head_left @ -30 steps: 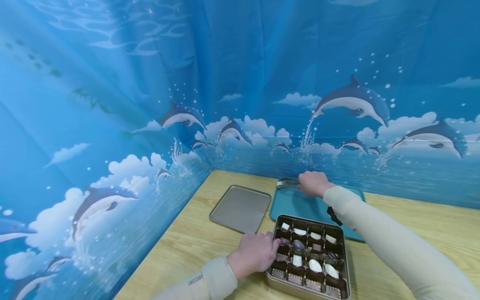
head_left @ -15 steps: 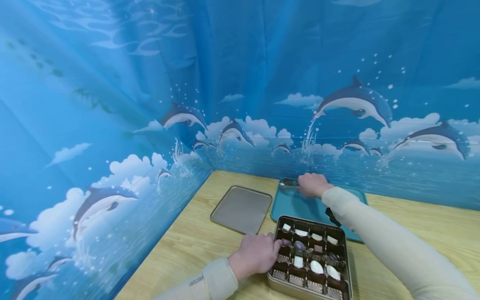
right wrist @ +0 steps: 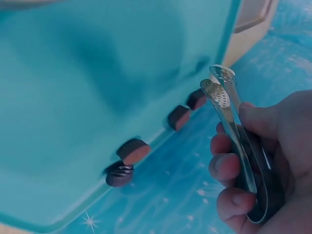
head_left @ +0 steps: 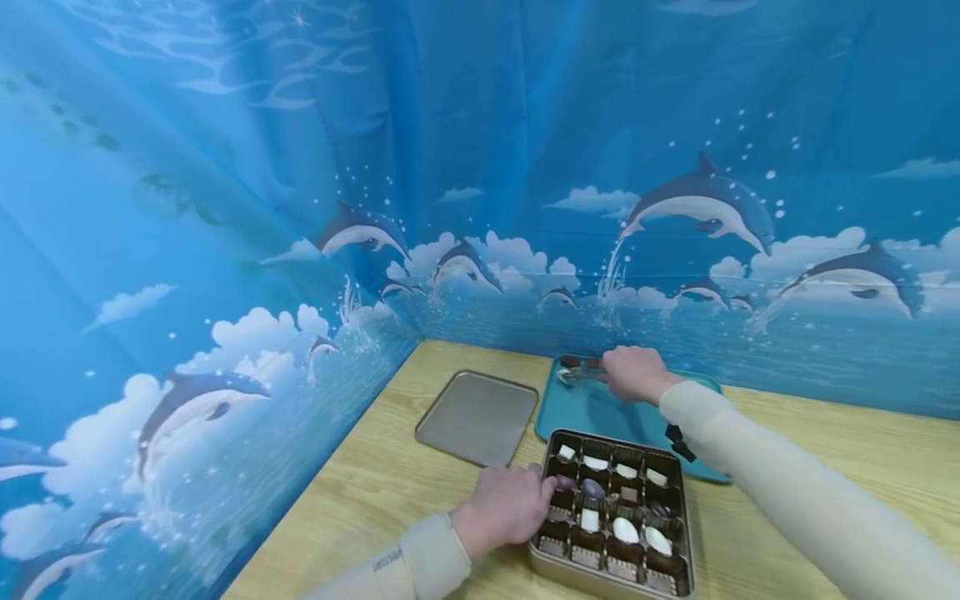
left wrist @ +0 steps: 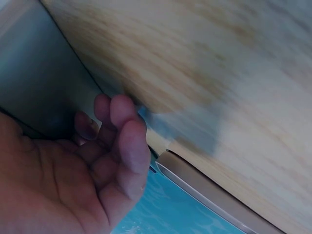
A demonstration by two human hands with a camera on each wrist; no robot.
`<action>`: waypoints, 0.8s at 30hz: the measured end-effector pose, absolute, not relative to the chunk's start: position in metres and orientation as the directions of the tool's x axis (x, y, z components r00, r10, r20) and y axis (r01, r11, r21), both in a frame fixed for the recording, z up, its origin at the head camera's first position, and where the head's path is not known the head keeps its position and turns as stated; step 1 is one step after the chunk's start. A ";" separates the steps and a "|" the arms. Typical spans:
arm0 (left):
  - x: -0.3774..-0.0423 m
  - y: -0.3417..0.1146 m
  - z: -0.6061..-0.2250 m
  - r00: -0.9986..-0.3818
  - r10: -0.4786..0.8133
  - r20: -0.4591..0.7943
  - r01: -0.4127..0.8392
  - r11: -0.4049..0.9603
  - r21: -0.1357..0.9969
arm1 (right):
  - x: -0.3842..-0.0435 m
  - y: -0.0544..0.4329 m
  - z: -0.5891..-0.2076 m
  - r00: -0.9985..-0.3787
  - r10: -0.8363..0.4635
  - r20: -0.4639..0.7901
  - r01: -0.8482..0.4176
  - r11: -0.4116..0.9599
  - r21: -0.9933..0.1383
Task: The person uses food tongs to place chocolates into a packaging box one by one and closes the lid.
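Note:
My right hand (head_left: 633, 372) grips a pair of metal tongs (right wrist: 236, 139) with perforated tips. A small white piece, perhaps a chocolate, shows between the tips in the right wrist view; its shape is mostly hidden. The tongs hover over the back left part of a teal tray (head_left: 600, 415), close to several brown chocolates (right wrist: 134, 151) along its far edge. My left hand (head_left: 510, 504) holds the left rim of a divided chocolate tin (head_left: 573, 575), one finger reaching over the edge by a purple chocolate. In the left wrist view the lower fingers (left wrist: 131, 151) curl loosely beside the tin's wall.
White, purple and brown chocolates sit in the tin's dark compartments, and its front row shows bare ribbed dividers. A flat grey-brown metal lid or tray (head_left: 477, 417) lies left of the teal tray. Dolphin-printed curtains (head_left: 480, 167) border the wooden table (head_left: 375, 483).
My right hand and the tongs have shifted slightly right and nearer, so brown chocolates at the tray's far edge show behind the tips. The left hand stays at the tin's rim.

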State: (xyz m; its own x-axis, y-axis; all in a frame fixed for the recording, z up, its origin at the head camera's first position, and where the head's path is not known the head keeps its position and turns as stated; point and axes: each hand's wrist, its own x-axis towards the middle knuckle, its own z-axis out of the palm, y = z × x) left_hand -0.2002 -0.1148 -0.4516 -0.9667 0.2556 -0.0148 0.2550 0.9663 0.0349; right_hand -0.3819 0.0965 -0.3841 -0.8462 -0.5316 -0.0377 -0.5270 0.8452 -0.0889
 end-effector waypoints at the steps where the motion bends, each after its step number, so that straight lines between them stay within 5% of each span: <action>1: -0.200 -0.115 -0.452 -0.966 0.257 -0.013 0.256 0.966 0.035 | -0.378 0.099 -0.381 -0.842 -0.539 -0.026 -0.535 0.839 -0.095; 24: -0.203 -0.120 -0.454 -0.958 0.288 0.013 0.288 0.956 0.063 | -0.245 0.150 -0.336 -0.700 -0.706 0.110 -0.714 0.690 -0.119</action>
